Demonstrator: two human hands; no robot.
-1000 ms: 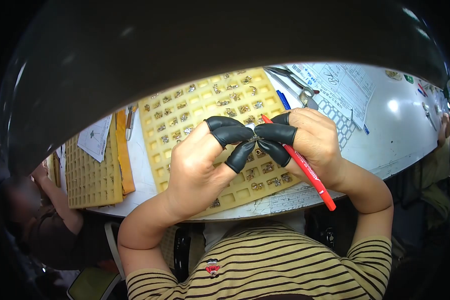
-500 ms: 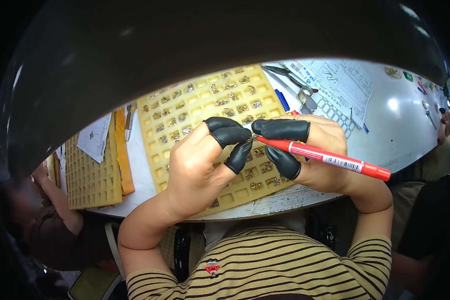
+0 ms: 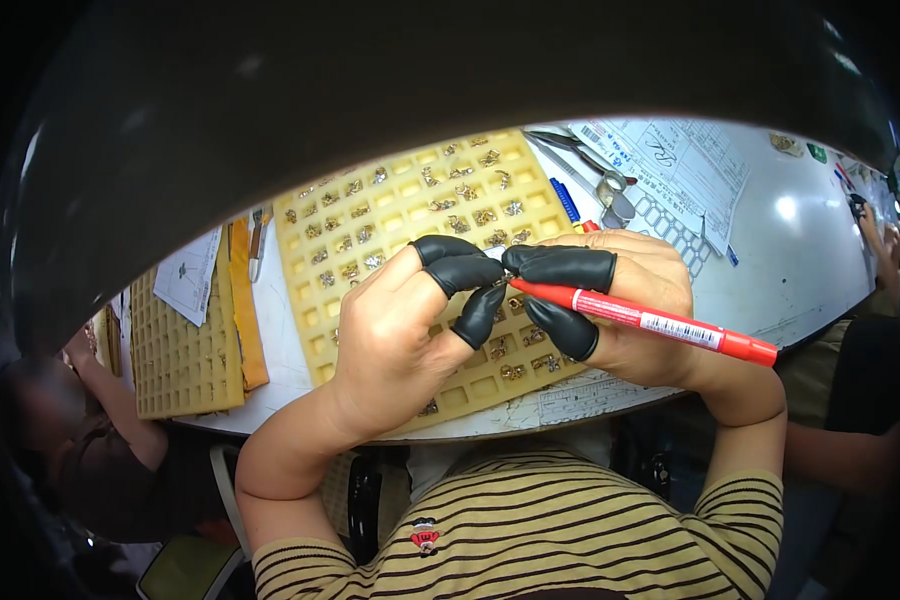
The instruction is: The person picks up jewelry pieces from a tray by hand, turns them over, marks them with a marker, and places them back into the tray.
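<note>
Black finger cots cover the thumb and some fingers of both my hands. My left hand (image 3: 395, 325) is closed in a pinch on a small shiny metal piece (image 3: 508, 273), mostly hidden between the fingertips. In my right hand (image 3: 650, 290) lies a red marker pen (image 3: 680, 330), gripped between thumb and fingers, its tip at the metal piece. Whether the tip touches it I cannot tell. Below both hands is a yellow tray (image 3: 315, 330) with rows of square pockets, many holding small metal jewelry pieces.
At the left lie a second pocketed tray (image 3: 175, 370), a printed sheet (image 3: 190, 280) and an orange strip (image 3: 250, 330). Behind my right hand are a blue pen (image 3: 564, 199), metal hand tools (image 3: 610, 185) and printed papers (image 3: 670, 160). Co-workers sit on both sides.
The marker has shifted very slightly left and down at its rear end, with small movements of my right fingers. My left hand holds almost still. At the right, a co-worker's arms have moved.
</note>
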